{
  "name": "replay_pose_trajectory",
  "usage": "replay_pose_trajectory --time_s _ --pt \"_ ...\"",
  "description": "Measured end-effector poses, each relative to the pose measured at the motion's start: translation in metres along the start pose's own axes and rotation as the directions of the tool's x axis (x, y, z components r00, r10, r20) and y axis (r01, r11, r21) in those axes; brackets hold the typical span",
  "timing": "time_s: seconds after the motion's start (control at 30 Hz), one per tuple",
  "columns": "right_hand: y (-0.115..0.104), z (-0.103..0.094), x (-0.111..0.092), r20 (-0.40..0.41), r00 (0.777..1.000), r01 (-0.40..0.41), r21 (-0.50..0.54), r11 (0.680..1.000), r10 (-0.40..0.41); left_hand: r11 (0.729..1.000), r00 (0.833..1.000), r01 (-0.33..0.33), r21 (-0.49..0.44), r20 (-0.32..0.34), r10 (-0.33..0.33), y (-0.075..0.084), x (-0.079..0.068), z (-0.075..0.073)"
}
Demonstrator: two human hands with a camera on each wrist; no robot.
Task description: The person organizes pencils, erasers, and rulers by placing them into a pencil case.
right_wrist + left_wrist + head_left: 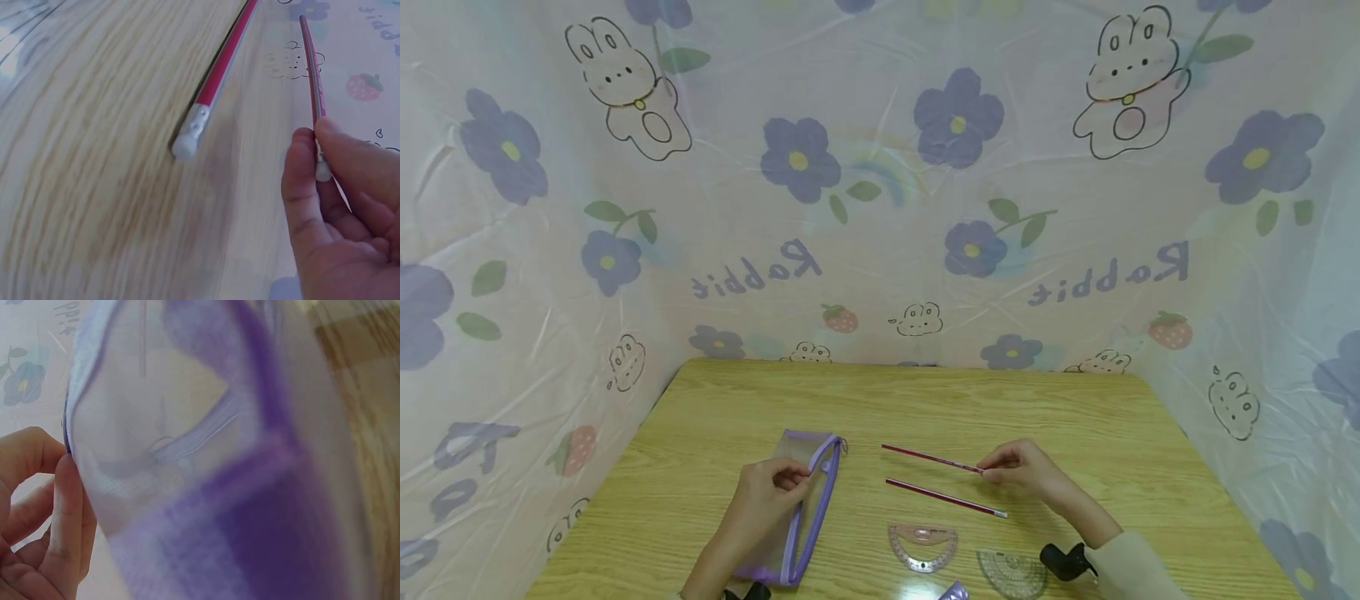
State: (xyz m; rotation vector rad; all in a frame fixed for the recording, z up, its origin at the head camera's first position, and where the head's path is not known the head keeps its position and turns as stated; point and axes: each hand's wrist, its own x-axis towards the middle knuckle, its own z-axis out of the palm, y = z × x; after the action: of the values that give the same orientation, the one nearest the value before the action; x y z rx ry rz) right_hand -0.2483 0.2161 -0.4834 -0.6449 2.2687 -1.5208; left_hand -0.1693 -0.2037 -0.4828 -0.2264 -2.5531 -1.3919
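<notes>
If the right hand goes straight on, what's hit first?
Likely the translucent purple-trimmed pouch, at its far corner, via the slim red pencil the right hand holds, though height is unclear.

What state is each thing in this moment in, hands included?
Pencil case: open
Left hand: pinching the pencil case's edge
Held pencil: pinched near one end
Right hand: pinching the held pencil
Other pencil: lying on the table
Pink protractor: lying flat
Clear protractor: lying flat
Purple object: cut off by the frame, cannot tell
</notes>
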Motion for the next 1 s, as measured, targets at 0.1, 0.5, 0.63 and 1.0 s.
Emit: replay_pose_trajectory --time_s 0.1,0.5,0.63,1.0 --pt "-0.001 0.002 0.001 0.003 1.0 0.01 -0.009 1.0 -0.01 1.0 1.0 0.001 -0.007 0.002 -0.001 0.0 0.0 0.0" --pt "-0.003 0.008 0.006 0.019 1.0 0.023 0.013 1.0 -0.023 1.0 1.0 0.019 -0.01 -0.001 -0.019 -0.001 -0.001 0.0" --pt "-0.004 0.01 0.008 0.02 1.0 0.024 0.026 0.999 -0.024 1.0 1.0 0.011 -0.006 -0.009 -0.011 -0.001 -0.001 0.0" --pt "-0.008 0.017 0.014 0.042 0.999 0.027 0.051 0.998 -0.029 1.0 1.0 -0.009 -0.015 -0.009 0.009 0.0 -0.002 -0.001"
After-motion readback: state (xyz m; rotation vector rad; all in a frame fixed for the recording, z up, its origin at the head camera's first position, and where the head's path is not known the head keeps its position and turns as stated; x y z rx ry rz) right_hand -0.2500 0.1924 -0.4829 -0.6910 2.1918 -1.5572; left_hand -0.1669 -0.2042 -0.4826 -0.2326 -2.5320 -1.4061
